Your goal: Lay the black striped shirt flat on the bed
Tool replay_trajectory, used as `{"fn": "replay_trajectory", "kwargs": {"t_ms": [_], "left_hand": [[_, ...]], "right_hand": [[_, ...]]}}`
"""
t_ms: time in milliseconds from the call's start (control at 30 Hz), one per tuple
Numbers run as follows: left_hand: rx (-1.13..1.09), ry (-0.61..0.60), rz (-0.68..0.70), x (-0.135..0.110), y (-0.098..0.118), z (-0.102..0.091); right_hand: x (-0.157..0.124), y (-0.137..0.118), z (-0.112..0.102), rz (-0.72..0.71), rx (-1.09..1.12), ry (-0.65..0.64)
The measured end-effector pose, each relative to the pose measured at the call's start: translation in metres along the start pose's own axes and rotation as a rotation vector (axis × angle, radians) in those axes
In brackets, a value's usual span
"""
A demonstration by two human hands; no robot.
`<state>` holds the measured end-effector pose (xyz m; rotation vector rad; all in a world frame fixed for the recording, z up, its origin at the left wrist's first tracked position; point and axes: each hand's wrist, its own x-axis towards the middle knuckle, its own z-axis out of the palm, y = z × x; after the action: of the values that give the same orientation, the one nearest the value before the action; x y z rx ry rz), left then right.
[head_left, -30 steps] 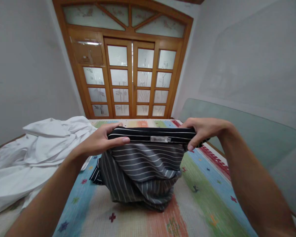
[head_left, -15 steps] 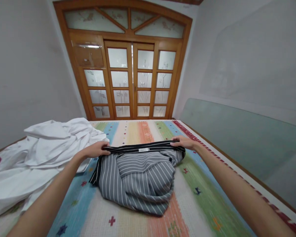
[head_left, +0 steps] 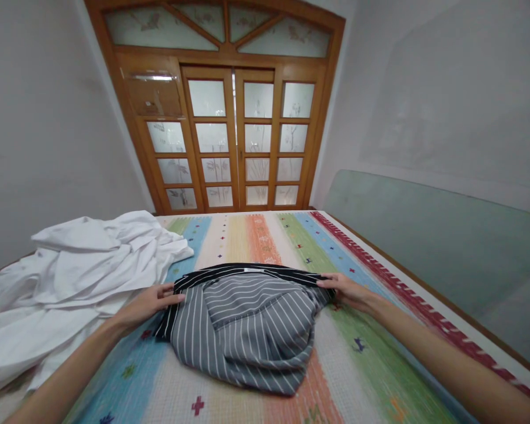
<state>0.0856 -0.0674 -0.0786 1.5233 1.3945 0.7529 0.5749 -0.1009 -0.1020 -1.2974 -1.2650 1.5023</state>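
Note:
A grey garment with thin white stripes and a black striped waistband (head_left: 247, 330) lies bunched on a bed covered with a colourful striped sheet (head_left: 362, 365). My left hand (head_left: 148, 301) lies flat at the left end of the waistband, fingers stretched out and touching the fabric. At the right end of the waistband rests my right hand (head_left: 347, 290), fingers extended and pressed lightly on the cloth. Neither hand grips anything.
A crumpled pile of white cloth (head_left: 70, 277) lies on the left part of the bed. A wooden door with frosted glass panes (head_left: 229, 135) stands beyond the bed's far end. A pale green panel (head_left: 424, 229) runs along the right wall.
The garment was held up by its waistband with both hands, then lowered onto the bed. Both hands have let go and now rest flat at its ends.

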Motion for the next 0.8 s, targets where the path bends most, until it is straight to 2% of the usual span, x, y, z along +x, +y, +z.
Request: {"fn": "replay_trajectory", "kwargs": {"t_ms": [67,167,300,400,500,633,800], "left_hand": [[-0.029,-0.113,-0.038,-0.007,0.002,0.005],[0.055,-0.114,-0.005,-0.011,0.004,0.013],[0.165,0.086,0.172,-0.009,-0.001,0.018],[0.102,0.256,0.248,-0.005,-0.007,0.018],[-0.089,0.327,0.232,-0.006,-0.008,0.015],[-0.32,0.29,0.118,-0.013,0.001,0.013],[-0.496,0.299,0.09,-0.022,0.021,0.012]], "right_hand": [[-0.006,0.004,0.008,-0.03,-0.044,-0.029],[-0.005,0.01,0.014,-0.095,-0.164,0.072],[0.007,0.015,0.013,-0.303,-0.205,0.382],[0.013,0.014,0.01,-0.399,-0.121,0.536],[0.013,0.009,0.009,-0.405,-0.034,0.589],[0.01,0.0,0.014,-0.425,-0.018,0.602],[0.006,-0.007,0.023,-0.452,-0.028,0.607]]}}
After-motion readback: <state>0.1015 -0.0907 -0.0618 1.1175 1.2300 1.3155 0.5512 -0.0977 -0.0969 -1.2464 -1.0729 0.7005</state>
